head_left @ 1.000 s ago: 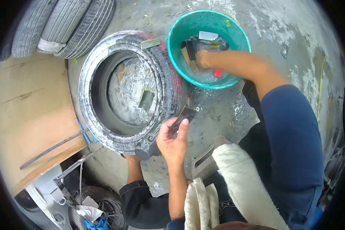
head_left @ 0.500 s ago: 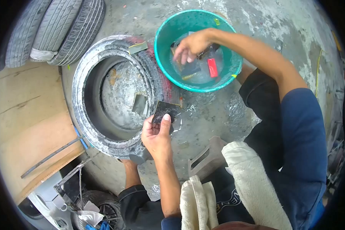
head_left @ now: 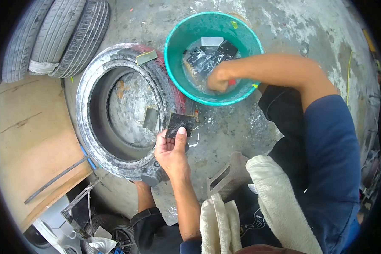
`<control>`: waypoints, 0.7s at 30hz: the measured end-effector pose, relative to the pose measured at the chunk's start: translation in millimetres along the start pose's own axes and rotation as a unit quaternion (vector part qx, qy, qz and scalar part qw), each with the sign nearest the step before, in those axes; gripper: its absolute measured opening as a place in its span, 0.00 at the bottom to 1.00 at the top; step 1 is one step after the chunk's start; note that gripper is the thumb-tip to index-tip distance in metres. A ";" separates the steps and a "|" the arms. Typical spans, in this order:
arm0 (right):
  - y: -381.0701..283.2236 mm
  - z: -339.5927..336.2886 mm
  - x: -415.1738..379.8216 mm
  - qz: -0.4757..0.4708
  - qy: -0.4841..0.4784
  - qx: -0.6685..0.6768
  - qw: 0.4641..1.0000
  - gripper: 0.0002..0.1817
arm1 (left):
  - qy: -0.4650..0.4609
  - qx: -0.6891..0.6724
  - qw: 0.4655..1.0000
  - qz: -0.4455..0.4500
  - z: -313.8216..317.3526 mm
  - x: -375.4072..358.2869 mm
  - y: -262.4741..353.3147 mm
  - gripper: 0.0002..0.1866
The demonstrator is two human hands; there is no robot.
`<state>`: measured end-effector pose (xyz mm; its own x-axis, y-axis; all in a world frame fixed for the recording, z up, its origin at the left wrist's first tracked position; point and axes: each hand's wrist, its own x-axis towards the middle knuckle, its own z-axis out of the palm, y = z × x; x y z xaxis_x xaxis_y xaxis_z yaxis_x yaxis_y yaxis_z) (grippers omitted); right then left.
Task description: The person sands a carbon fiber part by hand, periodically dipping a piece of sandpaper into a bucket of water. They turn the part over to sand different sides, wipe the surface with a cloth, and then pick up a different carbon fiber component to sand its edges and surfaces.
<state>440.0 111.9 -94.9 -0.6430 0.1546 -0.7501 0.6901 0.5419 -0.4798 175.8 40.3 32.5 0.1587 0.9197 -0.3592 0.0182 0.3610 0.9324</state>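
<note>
The left forearm rises from the lower edge, its hand [head_left: 173,153] turned palm inward beside the tire [head_left: 85,116]. Thumb laid across the front and fingers curled behind, it pinches a dark pad [head_left: 181,122]. The right arm reaches across from the right, elbow bent, its hand [head_left: 218,80] dipped into the bucket [head_left: 176,55]; those fingers point down, and whether they grasp anything cannot be told. A red block [head_left: 232,82] is just beside them. The pad, near the tire's tread, points its free edge toward the bucket; its long axis is unclear, its lower part covered.
</note>
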 end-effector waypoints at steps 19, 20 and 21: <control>54.1 55.1 68.2 0.329 0.031 -0.220 0.918 0.14 | 0.024 -0.019 0.999 -0.011 -40.7 -24.2 -9.8 0.09; 54.7 53.4 65.2 0.322 0.022 -0.226 0.919 0.15 | 0.021 -0.019 1.000 -0.010 -40.7 -24.6 -10.2 0.09; 53.2 49.0 60.4 0.313 0.011 -0.228 0.922 0.15 | 0.021 -0.020 1.000 -0.011 -40.5 -24.5 -9.8 0.09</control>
<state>454.1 109.6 -188.0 -0.1753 0.5692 -0.8033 0.7203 0.6304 0.2895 131.7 20.5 30.5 0.1178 0.9171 -0.3810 -0.0179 0.3855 0.9225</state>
